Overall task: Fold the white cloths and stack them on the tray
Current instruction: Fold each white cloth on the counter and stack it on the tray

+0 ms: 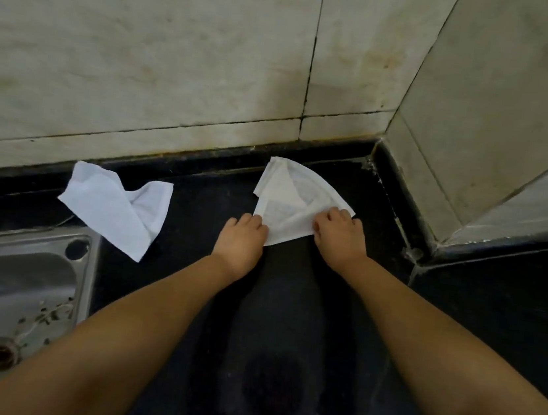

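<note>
White cloth (pixel 286 205) is lying near the black worktop's (pixel 493 320) back right corner, left hand (pixel 245 235) and right hand (pixel 338 232) pinching its near edge; another cloth (pixel 110 208) is lying beside the steel sink (pixel 15 279), below tiled walls (pixel 146 53).

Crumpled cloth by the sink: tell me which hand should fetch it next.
Left. The left hand is nearer the crumpled cloth beside the sink, with bare counter between. The right hand would have to cross over; both now hold the folded cloth.

The folded white cloth (pixel 292 202) and the crumpled white cloth (pixel 117 205) lie on a black stone counter (pixel 495 303). The shiny grey metal sink (pixel 15 279) has brown spots, maybe rust.
</note>
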The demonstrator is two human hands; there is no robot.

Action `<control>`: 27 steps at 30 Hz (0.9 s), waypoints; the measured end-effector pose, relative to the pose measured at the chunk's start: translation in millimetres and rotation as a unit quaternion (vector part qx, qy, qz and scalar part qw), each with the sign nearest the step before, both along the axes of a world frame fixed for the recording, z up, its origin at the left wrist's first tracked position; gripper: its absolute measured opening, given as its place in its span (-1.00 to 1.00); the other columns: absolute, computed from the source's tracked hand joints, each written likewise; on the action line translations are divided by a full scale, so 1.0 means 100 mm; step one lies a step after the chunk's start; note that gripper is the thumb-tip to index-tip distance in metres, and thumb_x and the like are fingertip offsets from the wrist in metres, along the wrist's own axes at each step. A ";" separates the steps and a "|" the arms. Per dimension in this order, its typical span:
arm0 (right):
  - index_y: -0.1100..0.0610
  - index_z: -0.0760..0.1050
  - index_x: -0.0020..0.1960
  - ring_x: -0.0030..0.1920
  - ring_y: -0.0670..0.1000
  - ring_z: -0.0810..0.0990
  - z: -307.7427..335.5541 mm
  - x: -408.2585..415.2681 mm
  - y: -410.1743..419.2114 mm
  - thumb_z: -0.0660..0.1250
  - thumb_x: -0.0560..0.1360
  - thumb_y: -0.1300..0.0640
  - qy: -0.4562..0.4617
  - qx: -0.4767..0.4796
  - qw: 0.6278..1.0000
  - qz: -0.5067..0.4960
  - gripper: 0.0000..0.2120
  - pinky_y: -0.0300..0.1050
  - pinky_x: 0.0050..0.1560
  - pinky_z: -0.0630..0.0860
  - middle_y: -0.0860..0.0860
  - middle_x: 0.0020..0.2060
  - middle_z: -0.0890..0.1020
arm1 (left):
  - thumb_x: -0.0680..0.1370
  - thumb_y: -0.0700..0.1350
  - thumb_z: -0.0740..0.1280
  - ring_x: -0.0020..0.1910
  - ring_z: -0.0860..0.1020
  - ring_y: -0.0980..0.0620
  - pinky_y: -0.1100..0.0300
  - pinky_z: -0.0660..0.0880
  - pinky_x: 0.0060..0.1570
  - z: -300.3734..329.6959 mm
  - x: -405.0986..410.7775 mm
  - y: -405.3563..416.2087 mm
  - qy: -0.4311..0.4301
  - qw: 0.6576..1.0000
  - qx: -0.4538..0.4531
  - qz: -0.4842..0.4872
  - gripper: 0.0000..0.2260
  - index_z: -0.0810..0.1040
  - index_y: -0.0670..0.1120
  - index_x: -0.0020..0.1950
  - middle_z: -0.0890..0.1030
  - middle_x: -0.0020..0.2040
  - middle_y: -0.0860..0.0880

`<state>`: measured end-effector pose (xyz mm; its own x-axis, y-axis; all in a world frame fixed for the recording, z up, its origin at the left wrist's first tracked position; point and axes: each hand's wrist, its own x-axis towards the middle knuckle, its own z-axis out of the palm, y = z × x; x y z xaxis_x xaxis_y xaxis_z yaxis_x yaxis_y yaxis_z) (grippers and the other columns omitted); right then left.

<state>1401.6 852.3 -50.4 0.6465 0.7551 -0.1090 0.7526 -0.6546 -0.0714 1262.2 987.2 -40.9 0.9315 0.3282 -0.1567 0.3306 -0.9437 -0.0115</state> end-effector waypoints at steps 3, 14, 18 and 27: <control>0.13 0.45 0.17 0.21 0.13 0.40 0.04 -0.01 -0.04 0.13 0.58 0.11 -0.013 -0.005 1.000 0.003 -0.76 0.01 0.16 0.32 0.10 0.18 0.46 | 0.58 -0.13 0.16 0.16 0.41 -0.07 0.12 0.31 0.11 0.05 -0.03 0.00 -0.030 0.999 -0.033 -0.007 -0.81 0.47 -0.13 0.14 0.47 0.16 -0.09; 0.08 0.33 0.34 0.27 0.12 0.38 0.06 -0.15 -0.07 0.14 0.57 0.10 0.028 -0.012 1.000 0.000 -0.66 0.04 0.24 0.31 0.09 0.26 0.42 | 0.57 -0.18 0.19 0.19 0.42 -0.12 0.05 0.39 0.11 0.03 -0.04 -0.11 0.024 0.999 -0.025 0.002 -0.77 0.41 -0.18 0.22 0.43 0.21 -0.15; 0.14 0.41 0.21 0.18 0.14 0.42 0.01 -0.18 0.04 0.19 0.54 0.15 -0.030 -0.036 0.999 0.020 -0.74 0.02 0.17 0.34 0.12 0.18 0.45 | 0.56 -0.18 0.18 0.17 0.42 -0.13 0.06 0.37 0.09 -0.02 -0.05 -0.11 0.020 1.000 -0.021 0.002 -0.79 0.45 -0.19 0.16 0.45 0.18 -0.15; 0.20 0.35 -0.05 -0.24 0.15 0.52 0.45 -0.41 -0.25 0.18 0.58 0.14 0.113 0.158 0.981 -0.019 -0.88 -0.05 -0.24 0.32 0.13 -0.25 0.53 | 0.52 -0.21 0.23 -0.26 0.47 -0.07 0.11 0.36 -0.32 0.45 -0.33 -0.08 -0.141 0.947 -0.275 0.085 -0.95 0.36 -0.14 -0.09 0.51 -0.21 -0.12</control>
